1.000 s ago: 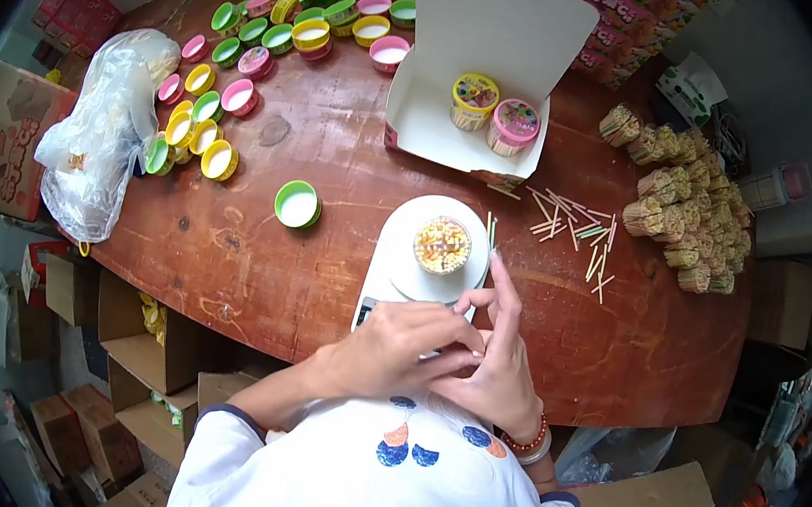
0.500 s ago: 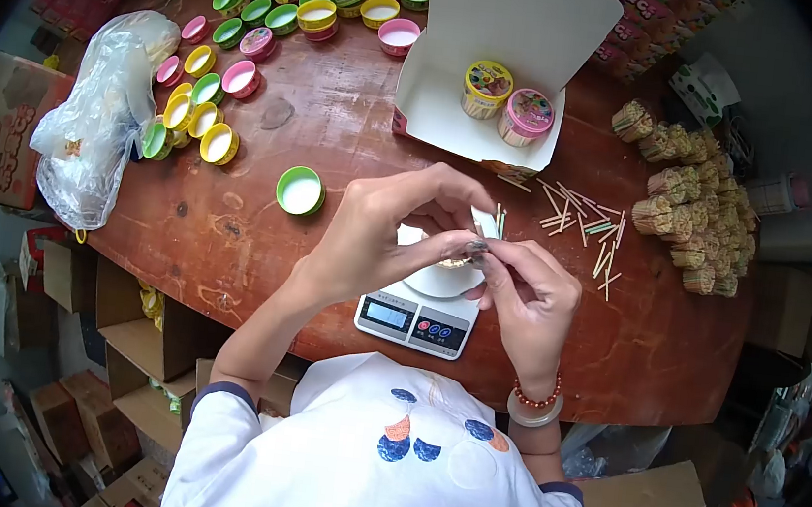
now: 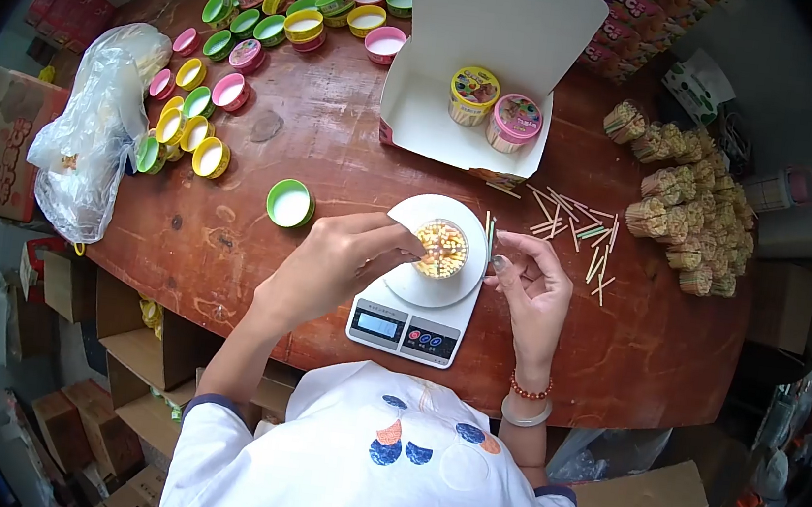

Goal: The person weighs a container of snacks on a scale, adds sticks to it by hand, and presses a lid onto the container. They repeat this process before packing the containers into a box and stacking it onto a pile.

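A round cup packed with thin biscuit sticks (image 3: 442, 249) stands on the white round plate of a kitchen scale (image 3: 405, 325). My left hand (image 3: 341, 262) reaches in from the left, its thumb and fingers closed together at the cup's left rim. To the right of the scale is my right hand (image 3: 531, 291), its thumb and forefinger apart and the other fingers partly curled, with nothing visible in it. A few loose sticks (image 3: 489, 231) lie just beyond its fingertips. A green lid (image 3: 290, 203) with a white inside lies left of the scale.
Loose sticks (image 3: 573, 217) are scattered on the wooden table (image 3: 336, 167). Behind the scale stands an open white box (image 3: 410, 120) holding two lidded cups. Stick bundles (image 3: 694, 200) are piled at right, coloured lids (image 3: 208, 156) at left beside a plastic bag (image 3: 92, 136).
My hands have separated from above the scale, where they held a small whitish piece. My left hand has come down to the cup's rim; my right hand has opened and drawn away rightward.
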A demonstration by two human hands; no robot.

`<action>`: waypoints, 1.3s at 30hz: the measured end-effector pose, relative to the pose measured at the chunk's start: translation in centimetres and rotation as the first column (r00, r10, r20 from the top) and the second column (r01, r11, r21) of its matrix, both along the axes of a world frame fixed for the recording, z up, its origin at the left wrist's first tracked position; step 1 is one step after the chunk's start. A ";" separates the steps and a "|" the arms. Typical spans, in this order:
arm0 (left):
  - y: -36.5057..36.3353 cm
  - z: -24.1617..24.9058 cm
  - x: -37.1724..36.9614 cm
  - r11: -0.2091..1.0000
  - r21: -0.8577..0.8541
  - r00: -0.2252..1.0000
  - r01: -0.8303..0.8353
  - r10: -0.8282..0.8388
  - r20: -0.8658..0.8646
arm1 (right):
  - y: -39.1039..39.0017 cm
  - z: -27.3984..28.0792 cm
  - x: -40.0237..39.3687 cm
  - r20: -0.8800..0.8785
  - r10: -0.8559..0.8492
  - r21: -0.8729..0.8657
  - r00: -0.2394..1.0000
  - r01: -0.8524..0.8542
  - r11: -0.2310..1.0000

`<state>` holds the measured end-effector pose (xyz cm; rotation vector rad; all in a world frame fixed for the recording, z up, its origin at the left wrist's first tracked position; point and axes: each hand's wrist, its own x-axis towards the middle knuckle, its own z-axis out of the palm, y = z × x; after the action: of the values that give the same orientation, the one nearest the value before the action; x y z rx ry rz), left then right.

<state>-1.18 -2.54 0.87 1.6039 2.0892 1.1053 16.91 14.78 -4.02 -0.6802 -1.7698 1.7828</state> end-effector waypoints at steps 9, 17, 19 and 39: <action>1.0 -1.4 -0.3 0.986 -0.053 0.965 0.158 -0.165 -0.205 | 0.5 -0.3 1.9 0.021 -0.070 -0.026 0.997 0.070 0.997; 0.0 -2.1 0.3 0.989 -0.145 0.988 0.038 -0.059 -0.144 | 0.2 -1.2 2.2 0.047 -0.075 -0.018 0.996 0.076 0.997; -0.2 -2.0 0.2 0.989 -0.148 0.988 0.028 -0.050 -0.149 | 0.1 -1.1 2.1 0.035 -0.074 -0.012 0.997 0.075 0.997; -3.8 -3.4 -2.3 0.911 -0.150 0.891 -0.385 0.323 -0.320 | 0.6 -2.3 4.0 0.102 -0.169 0.065 0.980 0.163 0.985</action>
<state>-3.48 -6.29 -2.51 1.3817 2.6752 0.7424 20.92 15.38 -6.31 -0.8885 -1.7693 1.6065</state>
